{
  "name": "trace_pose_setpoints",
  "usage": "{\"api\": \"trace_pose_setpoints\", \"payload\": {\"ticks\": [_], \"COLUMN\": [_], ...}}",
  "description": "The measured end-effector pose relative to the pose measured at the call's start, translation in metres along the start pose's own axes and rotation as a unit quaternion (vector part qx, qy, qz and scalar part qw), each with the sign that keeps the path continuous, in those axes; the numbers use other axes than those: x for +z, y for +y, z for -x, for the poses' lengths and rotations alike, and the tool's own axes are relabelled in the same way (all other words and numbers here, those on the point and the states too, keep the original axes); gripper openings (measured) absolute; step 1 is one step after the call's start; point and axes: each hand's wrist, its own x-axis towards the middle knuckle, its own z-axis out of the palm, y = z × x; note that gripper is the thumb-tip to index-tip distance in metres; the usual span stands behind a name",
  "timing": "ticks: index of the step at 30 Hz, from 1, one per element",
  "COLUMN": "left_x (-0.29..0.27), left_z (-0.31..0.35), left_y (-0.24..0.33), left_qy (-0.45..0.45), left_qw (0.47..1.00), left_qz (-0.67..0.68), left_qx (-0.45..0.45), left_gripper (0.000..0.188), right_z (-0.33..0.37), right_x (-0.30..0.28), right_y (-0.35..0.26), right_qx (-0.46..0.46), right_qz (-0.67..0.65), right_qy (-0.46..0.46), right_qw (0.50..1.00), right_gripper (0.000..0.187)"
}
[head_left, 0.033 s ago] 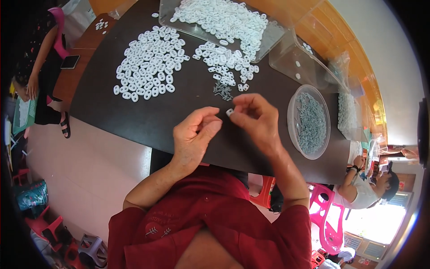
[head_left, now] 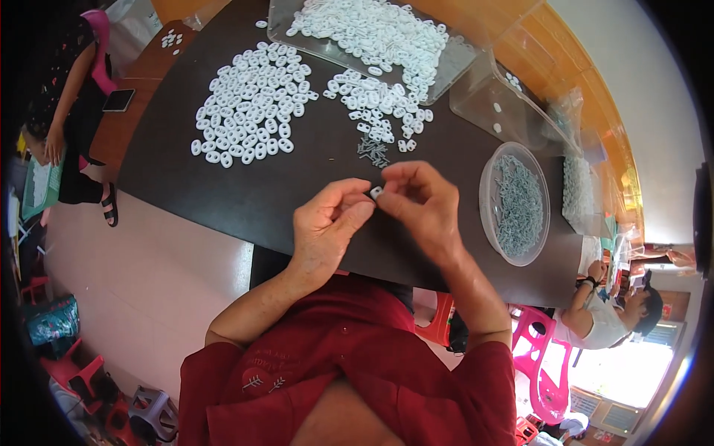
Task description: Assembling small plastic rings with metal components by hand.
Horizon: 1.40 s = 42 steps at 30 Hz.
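My right hand [head_left: 422,204] pinches a small white plastic piece [head_left: 376,192] between thumb and fingertips, over the near part of the dark table. Close to it on the left, my left hand [head_left: 329,227] is closed, thumb against fingers. What sits in that left pinch, if anything, is too small to make out. Just beyond the hands lies a little heap of grey screws [head_left: 372,151]. Loose white two-holed pieces [head_left: 381,98] are scattered behind the screws. A broad group of white oval pieces [head_left: 253,100] spreads over the table's left side.
A clear tray [head_left: 312,48] piled with white pieces stands at the back. Right of it is a clear bin [head_left: 476,111]. A round tub [head_left: 487,201] of screws sits by my right forearm. One person [head_left: 56,134] is at the left, another [head_left: 602,312] at the right.
My right hand has come slightly left and down with the white piece, so its fingertips now meet those of my left hand. The left hand has shifted a little to the right.
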Motion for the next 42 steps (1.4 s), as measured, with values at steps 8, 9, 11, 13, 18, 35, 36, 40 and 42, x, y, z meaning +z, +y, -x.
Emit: {"api": "trace_pose_setpoints", "payload": {"ticks": [8,9,11,13,18,35,36,40,42], "left_x": [-0.017,-0.019,-0.022,-0.023,-0.026,-0.03,-0.031,-0.03,-0.031], "left_z": [0.001,0.0,-0.001,-0.002,0.001,0.005,0.007,0.01,0.01], "left_y": [-0.004,-0.002,0.001,0.001,-0.001,-0.005,-0.005,-0.006,-0.007], "left_qy": [0.001,0.01,0.009,0.01,0.019,-0.021,-0.012,0.005,0.008], "left_qw": [0.997,0.998,0.999,0.999,1.0,1.0,0.999,0.997,0.997], "left_qz": [0.069,0.059,0.047,0.034,0.017,0.009,0.027,0.064,0.067], "left_qx": [-0.024,-0.022,-0.015,-0.006,-0.008,0.02,0.025,0.043,0.049], "left_gripper": [0.018,0.017,0.017,0.016,0.02,0.013,0.013,0.013,0.013], "right_z": [0.003,-0.003,-0.021,-0.037,-0.045,-0.054,-0.058,-0.072,-0.077], "right_x": [0.019,0.015,-0.002,-0.01,0.003,0.021,0.029,0.047,0.047], "right_y": [-0.001,0.001,0.012,0.024,0.028,0.014,0.014,0.02,0.022], "right_qx": [-0.004,-0.005,-0.144,-0.228,-0.292,-0.33,-0.358,-0.375,-0.377], "right_qz": [-0.084,-0.082,0.2,0.27,0.392,0.331,0.337,0.406,0.438], "right_qy": [0.002,0.002,0.094,0.114,0.093,0.067,0.061,0.05,0.04], "right_qw": [0.996,0.997,0.965,0.929,0.867,0.882,0.869,0.832,0.815], "right_gripper": [0.019,0.019,0.016,0.018,0.018,0.014,0.014,0.012,0.012]}}
